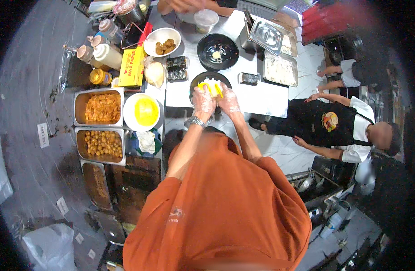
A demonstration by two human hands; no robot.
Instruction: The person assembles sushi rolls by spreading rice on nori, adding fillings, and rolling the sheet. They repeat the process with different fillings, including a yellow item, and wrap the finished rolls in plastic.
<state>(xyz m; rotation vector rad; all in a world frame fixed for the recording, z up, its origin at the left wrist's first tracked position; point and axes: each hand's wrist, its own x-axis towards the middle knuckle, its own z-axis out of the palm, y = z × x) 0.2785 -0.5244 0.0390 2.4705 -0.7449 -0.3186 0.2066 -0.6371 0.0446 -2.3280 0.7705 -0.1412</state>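
Both of my hands wear clear plastic gloves and meet over a black bowl (194, 86) at the table's near edge. My left hand (203, 103), with a watch at its wrist, and my right hand (228, 100) are closed on yellow slices (209, 91) from either side. White rice (211, 82) shows just behind the slices, within the bowl. My palms hide the bowl's near side. Beyond it sits a second, larger black bowl (230, 56) with a few scraps inside. Seaweed-wrapped blocks (177, 68) lie to the left, and another wrapped block (249, 78) to the right.
On the left stand a white bowl of yellow liquid (146, 111), a tray of orange-red food (102, 108), a yellow box (131, 67) and squeeze bottles (106, 55). Metal trays (296, 80) are at the right. A person in a black apron (322, 118) stands right; another person's hands (182, 5) show opposite.
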